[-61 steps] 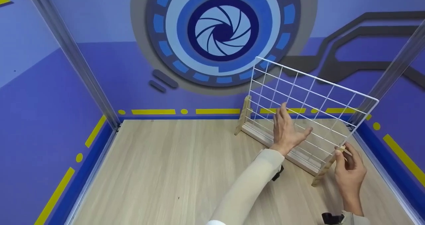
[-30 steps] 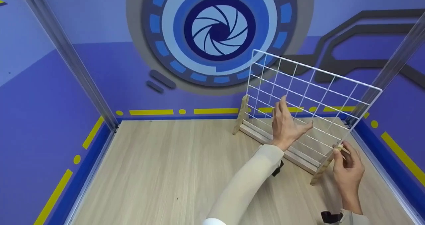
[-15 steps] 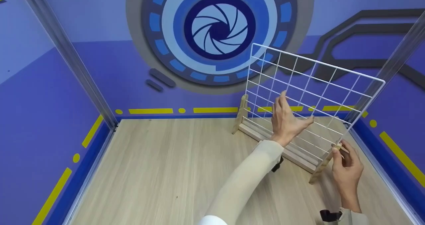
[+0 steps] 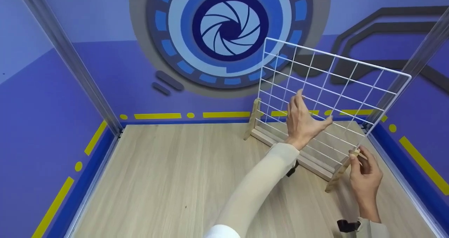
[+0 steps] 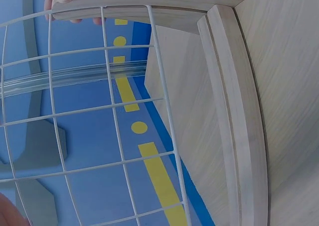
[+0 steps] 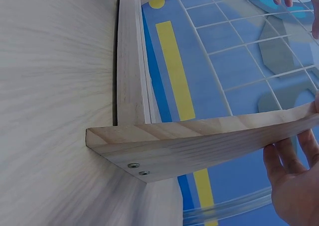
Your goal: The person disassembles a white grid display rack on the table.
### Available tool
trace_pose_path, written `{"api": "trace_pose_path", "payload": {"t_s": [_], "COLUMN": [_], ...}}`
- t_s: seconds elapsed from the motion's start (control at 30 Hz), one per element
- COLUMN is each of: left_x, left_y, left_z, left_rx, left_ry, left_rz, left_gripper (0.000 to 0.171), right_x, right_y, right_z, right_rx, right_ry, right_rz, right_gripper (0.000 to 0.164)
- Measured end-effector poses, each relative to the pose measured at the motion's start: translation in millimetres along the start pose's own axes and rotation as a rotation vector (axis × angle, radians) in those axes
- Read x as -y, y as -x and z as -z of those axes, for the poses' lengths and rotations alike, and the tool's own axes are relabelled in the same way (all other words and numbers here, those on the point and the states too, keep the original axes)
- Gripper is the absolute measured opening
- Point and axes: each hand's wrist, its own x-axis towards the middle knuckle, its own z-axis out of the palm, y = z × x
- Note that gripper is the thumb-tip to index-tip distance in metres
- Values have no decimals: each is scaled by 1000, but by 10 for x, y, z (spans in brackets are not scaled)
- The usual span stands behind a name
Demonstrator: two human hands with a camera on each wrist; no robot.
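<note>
A white wire grid panel (image 4: pixel 333 73) stands tilted in a wooden stand with a slatted base bar (image 4: pixel 270 138) and a leg at each end. My left hand (image 4: pixel 301 122) is at the middle of the grid, fingers and thumb spread wide apart, holding its wires; the fingertips are partly hidden. My right hand (image 4: pixel 366 176) pinches the upper end of the right wooden leg (image 6: pixel 199 136). In the left wrist view the lowest wire of the grid (image 5: pixel 167 111) stands apart from the base bar (image 5: pixel 239 126).
The stand sits on a wood-grain tabletop (image 4: pixel 158 182) at the right. Behind it rises a blue patterned back wall (image 4: pixel 196 104), close to the left leg (image 4: pixel 252 118). Metal posts (image 4: pixel 70 55) mark the corners. Two screws (image 6: pixel 138 169) show on the right leg's outer face.
The grid has risen steadily relative to the stand, and my left hand has moved up with it. My right hand keeps its pinch on the right leg. The head view shifted slightly.
</note>
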Motion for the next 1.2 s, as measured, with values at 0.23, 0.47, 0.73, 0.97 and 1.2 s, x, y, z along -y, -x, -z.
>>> {"api": "trace_pose_path", "payload": {"t_s": [0.23, 0.47, 0.73, 0.97, 1.2], "left_x": [-52, -110, -133, -159, -178], "left_y": [-40, -107, -135, -188, -240], "left_z": [7, 59, 81, 141, 189], "left_rx": [-8, 4, 13, -3, -26], "left_ry": [-4, 8, 10, 26, 25], "left_rz": [-28, -36, -16, -7, -12], "left_gripper": [123, 120, 121, 124, 124], "right_x": [-7, -38, -25, -9, -13], "right_y": [10, -3, 1, -1, -11], "right_z": [24, 31, 7, -9, -16], "right_rx": [-26, -31, -39, -23, -15], "right_ry": [0, -2, 5, 0, -20], "right_rz": [-12, -7, -14, -33, -20], "right_gripper": [44, 45, 44, 45, 45]}}
